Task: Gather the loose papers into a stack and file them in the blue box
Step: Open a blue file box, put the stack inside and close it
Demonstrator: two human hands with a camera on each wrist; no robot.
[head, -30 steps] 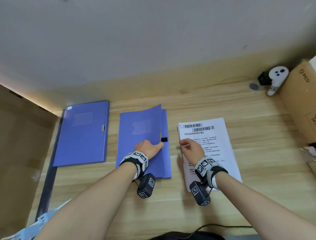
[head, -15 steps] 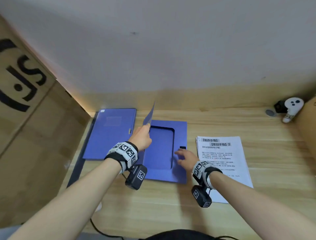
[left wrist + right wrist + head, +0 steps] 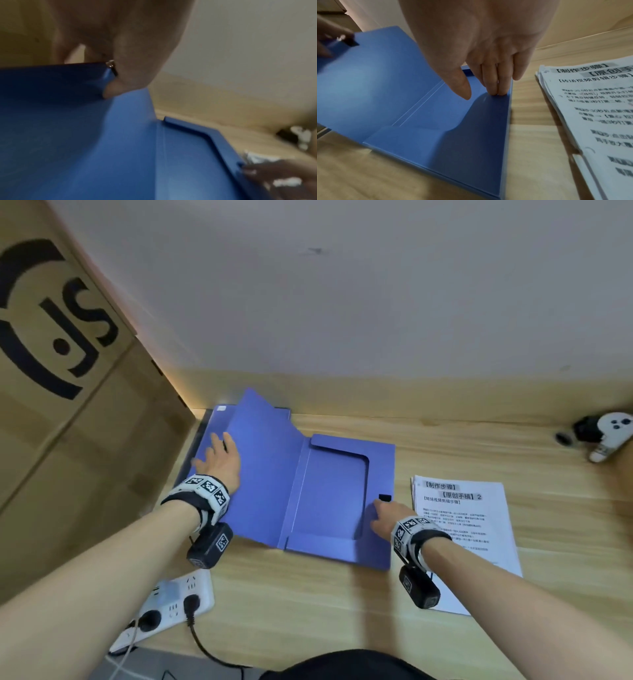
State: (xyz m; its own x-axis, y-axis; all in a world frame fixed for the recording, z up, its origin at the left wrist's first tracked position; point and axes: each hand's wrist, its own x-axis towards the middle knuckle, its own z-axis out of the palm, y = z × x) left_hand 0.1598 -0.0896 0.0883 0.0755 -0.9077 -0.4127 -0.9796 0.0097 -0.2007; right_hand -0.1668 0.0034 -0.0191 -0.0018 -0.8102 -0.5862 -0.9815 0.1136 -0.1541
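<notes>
The blue box [image 3: 329, 501] lies open on the wooden table, its lid [image 3: 263, 474] swung over to the left. My left hand [image 3: 219, 457] lies spread on the lid's far left edge. In the left wrist view its thumb [image 3: 111, 92] touches the lid's inner face [image 3: 51, 121] by the metal clasp. My right hand [image 3: 383, 515] rests straight fingertips [image 3: 496, 92] on the box's right inner flap [image 3: 471, 128], beside the black tab. A stack of printed papers [image 3: 462, 525] lies just right of the box, untouched, also seen in the right wrist view [image 3: 599, 121].
A second blue folder [image 3: 219, 410] lies under the open lid at the back left. A large cardboard box [image 3: 51, 371] walls the left side. A white power strip [image 3: 171, 604] with a plugged cable sits front left. A white controller [image 3: 609, 433] is back right.
My left hand has swung the lid from nearly upright down to the left and now lies spread on it. My right hand stays on the box's right side. The view shifted left.
</notes>
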